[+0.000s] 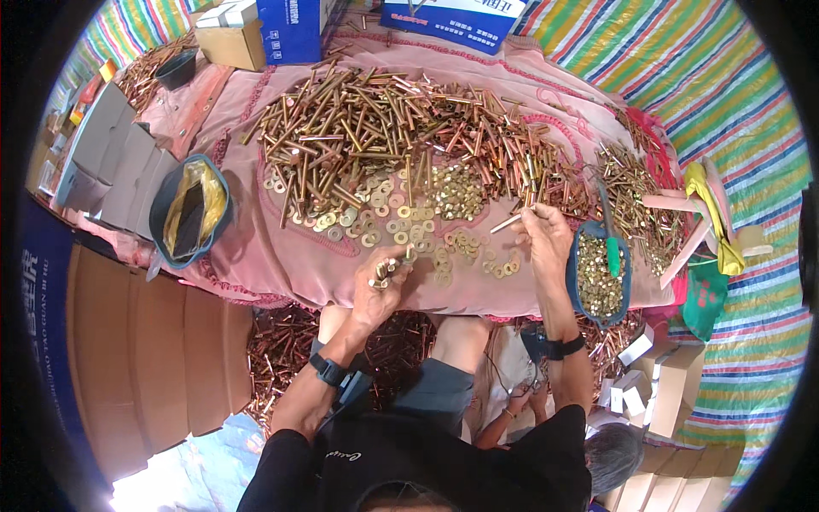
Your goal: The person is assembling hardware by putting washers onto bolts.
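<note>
My left hand is closed around a bunch of metal bolts, their ends showing above the fingers, near the table's front edge. Between the fingertips of my right hand is a single long bolt, its free end pointing left. Ahead of both hands lies a heap of brass- and copper-coloured bolts. Flat round washers are scattered in front of the heap. A small pile of nuts sits among them, between my hands.
Beside my right forearm stands a blue tub of nuts, with a green-tipped tool across it. At left is a blue bucket with a yellow liner. Cartons line the left side. Another person's hands show at lower right.
</note>
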